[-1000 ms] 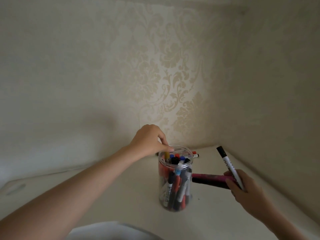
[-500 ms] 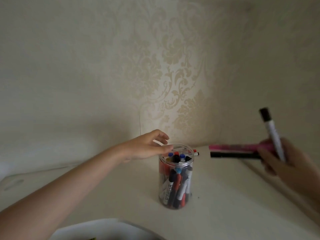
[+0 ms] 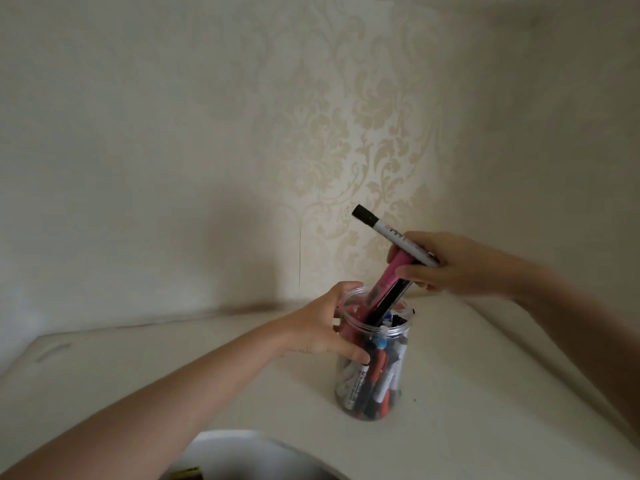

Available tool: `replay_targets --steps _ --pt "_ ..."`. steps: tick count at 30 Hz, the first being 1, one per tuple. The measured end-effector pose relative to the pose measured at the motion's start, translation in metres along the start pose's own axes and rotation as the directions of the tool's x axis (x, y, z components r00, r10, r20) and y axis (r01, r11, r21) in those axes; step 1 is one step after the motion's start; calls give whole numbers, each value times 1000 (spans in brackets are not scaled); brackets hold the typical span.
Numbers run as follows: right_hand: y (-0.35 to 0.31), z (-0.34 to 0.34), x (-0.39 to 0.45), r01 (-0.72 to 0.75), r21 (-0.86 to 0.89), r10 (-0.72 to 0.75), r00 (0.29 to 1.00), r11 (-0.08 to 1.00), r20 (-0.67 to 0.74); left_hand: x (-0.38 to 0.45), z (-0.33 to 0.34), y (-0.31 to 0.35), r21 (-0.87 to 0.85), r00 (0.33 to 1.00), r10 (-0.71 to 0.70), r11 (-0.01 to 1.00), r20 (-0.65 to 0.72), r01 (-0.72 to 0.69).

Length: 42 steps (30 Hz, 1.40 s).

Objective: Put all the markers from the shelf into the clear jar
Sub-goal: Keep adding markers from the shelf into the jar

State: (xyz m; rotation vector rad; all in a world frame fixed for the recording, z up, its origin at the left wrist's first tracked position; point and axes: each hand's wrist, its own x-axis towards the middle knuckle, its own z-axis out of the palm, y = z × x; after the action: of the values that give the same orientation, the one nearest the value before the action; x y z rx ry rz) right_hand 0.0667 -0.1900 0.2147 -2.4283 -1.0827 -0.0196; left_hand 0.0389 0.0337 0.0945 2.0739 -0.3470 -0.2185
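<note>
Hands (image 3: 450,265) at clear jar (image 3: 372,372) rim, shelf (image 3: 485,393) corner close behind.

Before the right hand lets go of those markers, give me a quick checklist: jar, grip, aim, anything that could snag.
1. Clear jar steadied: ok, the left hand grips its side near the rim.
2. Jar upright on the shelf: ok.
3. Pink marker and black marker aimed in: ok, their lower ends are already past the rim.
4. Right hand grip: ok, fingers curled round the bundle.
5. White marker with black cap: not ok, it lies crosswise in the hand, pointing away from the jar.
6. Room inside the jar: cannot tell, it already looks crowded.
</note>
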Motion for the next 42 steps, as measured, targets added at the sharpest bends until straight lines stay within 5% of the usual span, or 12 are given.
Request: replay_targets --steps 6,11,16,19,22,29,34,37,39,42 --pt "14 -17 15 -56 121 32 982 991 187 1 1 0 -37 1000 0 999 -9 0" --pt "8 16 20 24 -169 4 987 985 163 1 3 -3 -50 999 7 999 -41 -9" --pt "-5 54 22 25 -245 -5 997 969 81 1 1 0 -61 999 16 998 -29 -17" --pt "-5 70 25 -59 -164 86 983 985 165 0 1 -4 -80 999 16 997 -32 -19" --pt "-2 63 26 -173 3 173 985 985 28 0 1 -8 -116 998 8 993 -58 -14" --pt "-6 68 22 -120 -157 141 982 980 126 3 11 -17 -224 1000 9 974 16 -5" --pt "-13 76 32 -107 -206 128 988 973 88 -2 22 -20 -256 987 -45 967 -151 4" --pt "-2 52 28 -206 -49 193 962 977 -195 -12 19 -22 -251 933 -94 968 -348 4" --pt "15 33 18 -308 -42 275 895 950 -350 -20 17 -26 -247 838 -151 969 -524 20" --pt "43 25 5 -469 154 492 850 870 -190 -30 17 -38 -192 666 -212 976 -715 104"
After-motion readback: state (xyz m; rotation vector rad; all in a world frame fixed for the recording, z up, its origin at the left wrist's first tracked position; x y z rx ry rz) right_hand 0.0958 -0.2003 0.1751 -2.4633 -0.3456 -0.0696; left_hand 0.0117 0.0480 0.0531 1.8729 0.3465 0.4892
